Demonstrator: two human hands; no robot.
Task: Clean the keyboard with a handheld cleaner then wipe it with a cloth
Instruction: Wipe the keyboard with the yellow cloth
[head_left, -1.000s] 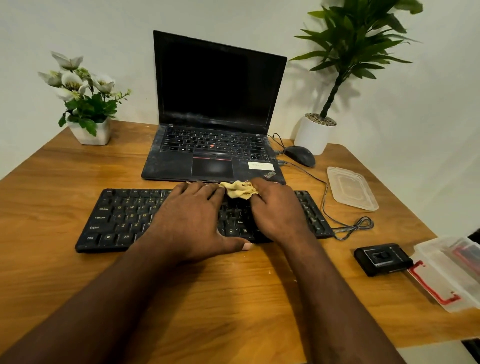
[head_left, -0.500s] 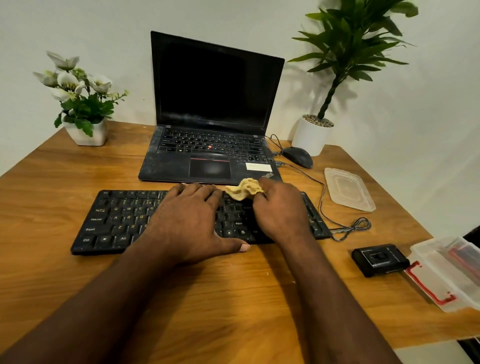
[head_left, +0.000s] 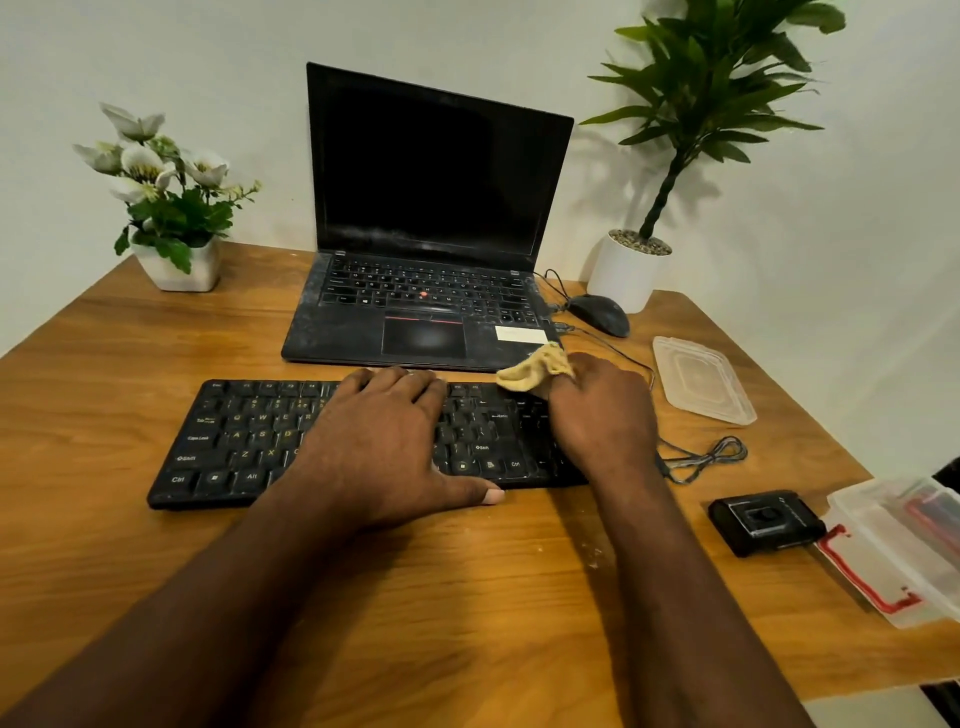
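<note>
A black keyboard (head_left: 244, 441) lies across the middle of the wooden desk (head_left: 467, 597). My left hand (head_left: 384, 447) rests flat on its centre keys, fingers spread, thumb on the front edge. My right hand (head_left: 602, 415) is over the keyboard's right end, its fingers closed around a crumpled yellow cloth (head_left: 535, 369) that sticks out beyond the keyboard's back edge. A small black handheld cleaner (head_left: 763, 522) sits on the desk to the right, apart from both hands.
An open dusty laptop (head_left: 426, 291) stands behind the keyboard. A mouse (head_left: 602, 314), a clear lid (head_left: 701, 379) and a coiled cable (head_left: 706, 457) lie to the right. A clear box (head_left: 904, 551) sits at the right edge. Potted plants (head_left: 171, 208) (head_left: 634, 265) occupy the back corners.
My right hand has slid to the right along the keyboard with the cloth, from the middle to the right end. My left hand has stayed in place.
</note>
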